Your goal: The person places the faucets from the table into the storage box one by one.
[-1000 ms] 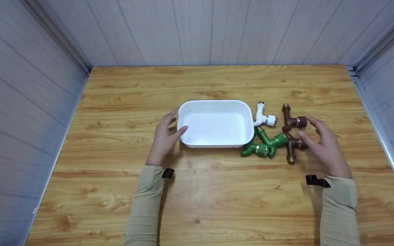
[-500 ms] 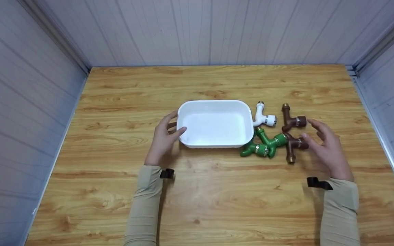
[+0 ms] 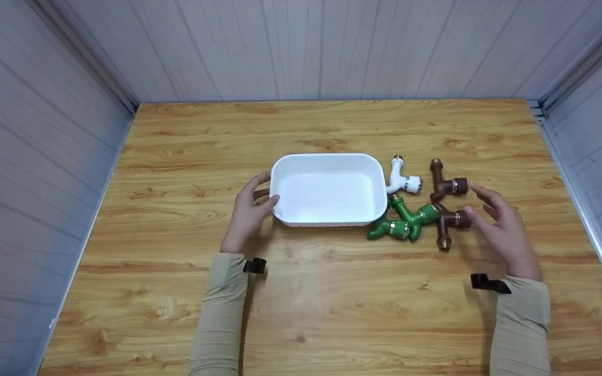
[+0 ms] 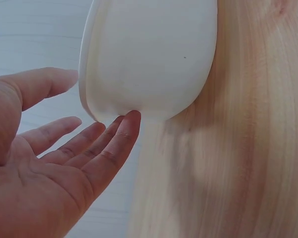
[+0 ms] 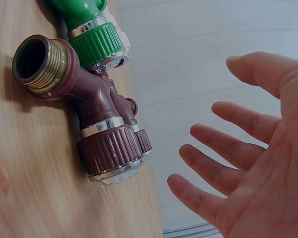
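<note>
Pale panelled walls (image 3: 301,47) up top, streaked with thin grey lines, and below them a glossy wood-grain table (image 3: 332,303). Near its middle sits the white tub (image 3: 330,190): smooth, oblong, round-cornered. Two tan sleeves (image 3: 219,324) come in, cut off by the bottom edge. The left hand (image 3: 250,211) is at the tub's left end, spread loosely, fingertips against the outer wall, thumb at the rim; whether the thumb touches, I can't tell. The right hand (image 3: 507,227), wide and gripping nothing, is just beside the brown handles.

Taps now, all right of the tub! Far brown tap (image 3: 439,187), near brown tap (image 3: 443,222): brass threads, ribbed handles, chrome bands. Upper green tap (image 3: 412,218); lower green tap (image 3: 383,228), partly hidden by the tub; white tap (image 3: 398,180) behind them. Any print on the shiny end caps is too small to read. Smaller still, black wrist pieces (image 3: 255,265) at the cuffs, and a dark speck (image 4: 185,57) on the tub.
</note>
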Tool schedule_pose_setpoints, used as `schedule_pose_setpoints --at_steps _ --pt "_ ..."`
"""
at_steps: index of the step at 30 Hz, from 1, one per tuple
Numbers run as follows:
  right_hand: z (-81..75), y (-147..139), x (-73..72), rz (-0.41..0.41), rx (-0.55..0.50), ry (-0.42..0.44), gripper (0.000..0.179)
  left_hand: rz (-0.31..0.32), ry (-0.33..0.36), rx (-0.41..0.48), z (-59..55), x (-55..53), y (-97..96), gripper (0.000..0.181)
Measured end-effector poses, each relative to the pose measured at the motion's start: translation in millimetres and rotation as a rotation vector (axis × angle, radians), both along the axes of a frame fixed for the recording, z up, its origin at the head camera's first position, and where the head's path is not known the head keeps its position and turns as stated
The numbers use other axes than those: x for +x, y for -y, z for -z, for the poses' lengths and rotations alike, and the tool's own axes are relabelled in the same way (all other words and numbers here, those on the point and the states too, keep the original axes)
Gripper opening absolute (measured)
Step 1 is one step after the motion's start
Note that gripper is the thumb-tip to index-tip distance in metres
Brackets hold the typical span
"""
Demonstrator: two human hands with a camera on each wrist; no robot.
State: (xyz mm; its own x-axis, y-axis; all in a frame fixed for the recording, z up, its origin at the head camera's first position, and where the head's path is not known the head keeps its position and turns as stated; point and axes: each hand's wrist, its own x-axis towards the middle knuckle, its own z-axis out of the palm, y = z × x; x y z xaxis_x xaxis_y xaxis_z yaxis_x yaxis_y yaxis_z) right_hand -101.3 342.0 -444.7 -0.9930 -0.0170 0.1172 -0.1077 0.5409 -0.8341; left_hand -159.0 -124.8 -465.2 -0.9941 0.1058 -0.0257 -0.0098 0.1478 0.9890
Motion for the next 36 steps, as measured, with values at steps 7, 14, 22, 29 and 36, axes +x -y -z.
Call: schedule_pose_setpoints --at_steps 7,14,22,29,36 --pt "-0.7 -1.2 1.6 0.016 -0.023 0.023 0.050 -0.030 -0.022 -0.012 31.5 -9.5 5.2 0.049" --pt "15.2 -11.9 -2.6 0.006 -0.035 0.032 0.052 -0.036 0.020 -0.026 32.4 -8.9 7.0 0.048" --pt "38.3 -28.7 -5.2 -0.007 -0.062 0.041 0.057 -0.015 -0.019 0.001 35.2 -9.6 7.5 0.047" --pt "44.3 -30.5 -3.3 -0.031 -0.085 0.068 0.060 -0.016 -0.005 0.006 36.6 -10.4 7.9 0.049" --pt "49.8 -30.4 -3.4 -0.047 -0.102 0.092 0.063 -0.012 -0.001 0.010 34.6 -10.6 7.9 0.050"
